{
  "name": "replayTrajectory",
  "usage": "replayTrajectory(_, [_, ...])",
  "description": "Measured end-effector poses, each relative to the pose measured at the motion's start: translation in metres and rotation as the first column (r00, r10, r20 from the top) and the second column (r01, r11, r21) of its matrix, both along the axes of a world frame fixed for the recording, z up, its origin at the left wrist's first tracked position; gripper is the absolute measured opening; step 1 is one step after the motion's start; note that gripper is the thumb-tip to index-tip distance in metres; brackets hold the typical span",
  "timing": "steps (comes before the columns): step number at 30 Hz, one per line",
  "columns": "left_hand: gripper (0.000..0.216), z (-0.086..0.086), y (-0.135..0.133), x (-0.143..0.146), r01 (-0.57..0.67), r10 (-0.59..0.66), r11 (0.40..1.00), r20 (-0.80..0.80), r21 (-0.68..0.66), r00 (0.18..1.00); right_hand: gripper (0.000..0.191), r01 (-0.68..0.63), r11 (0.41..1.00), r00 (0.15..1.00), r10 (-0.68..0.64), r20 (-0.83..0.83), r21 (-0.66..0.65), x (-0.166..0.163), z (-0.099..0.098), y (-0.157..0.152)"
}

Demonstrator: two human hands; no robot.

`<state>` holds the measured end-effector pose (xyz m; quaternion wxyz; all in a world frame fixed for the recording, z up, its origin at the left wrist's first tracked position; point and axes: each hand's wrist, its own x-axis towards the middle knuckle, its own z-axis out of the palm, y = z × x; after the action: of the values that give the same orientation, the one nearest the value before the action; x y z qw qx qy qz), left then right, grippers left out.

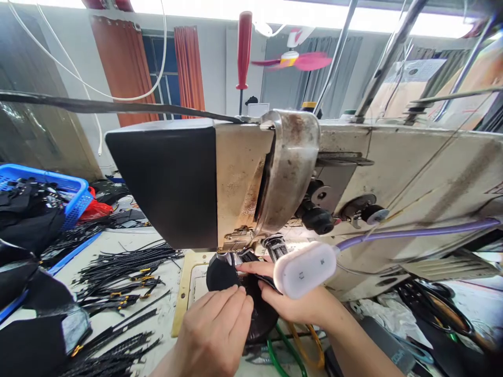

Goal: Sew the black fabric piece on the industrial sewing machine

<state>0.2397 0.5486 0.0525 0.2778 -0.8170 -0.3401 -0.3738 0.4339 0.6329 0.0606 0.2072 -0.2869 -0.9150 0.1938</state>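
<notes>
A black fabric piece (pixel 220 273) with a rounded edge lies under the needle area of a sewing machine (pixel 243 180). My left hand (pixel 220 327) pinches its near edge, the fingers pressed together. Just right of it, my right hand (pixel 293 302) has its index finger stretched toward the presser foot (pixel 232 258). Black material shows between that finger and the thumb, which close on it. A white lamp (pixel 304 269) hides part of the right hand. Below the fabric sits a dark round base (pixel 261 314), partly covered by my hands.
Bundles of black zippers (pixel 121 277) lie on the table to the left, beside black cut pieces (pixel 35 335). A blue basket (pixel 78 201) stands farther back. Green-handled scissors (pixel 281 356) lie near my right wrist. A red screwdriver (pixel 244 50) stands upright on the machine.
</notes>
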Motion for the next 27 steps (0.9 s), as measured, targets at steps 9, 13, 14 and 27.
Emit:
replayTrajectory(9, [0.032, 0.004, 0.012, -0.008, 0.06, -0.06, 0.998, 0.026, 0.01, 0.998, 0.042, -0.003, 1.0, 0.999, 0.005, -0.053, 0.026, -0.002, 0.0, 0.0])
replayTrajectory(13, [0.032, 0.007, 0.018, -0.016, 0.084, -0.083, 0.996, 0.023, -0.023, 0.996, 0.04, 0.052, 0.997, 0.997, -0.049, -0.056, 0.051, -0.003, 0.005, -0.005])
replayTrajectory(14, [0.033, 0.008, 0.019, -0.018, 0.094, -0.093, 0.995, 0.022, -0.032, 0.995, 0.039, 0.065, 0.996, 0.997, -0.061, -0.053, 0.064, -0.003, 0.006, -0.007])
replayTrajectory(27, [0.031, 0.005, 0.03, -0.037, 0.174, -0.172, 0.98, 0.021, -0.1, 0.985, 0.022, 0.091, 0.978, 0.992, -0.073, -0.104, 0.188, -0.009, 0.011, -0.014])
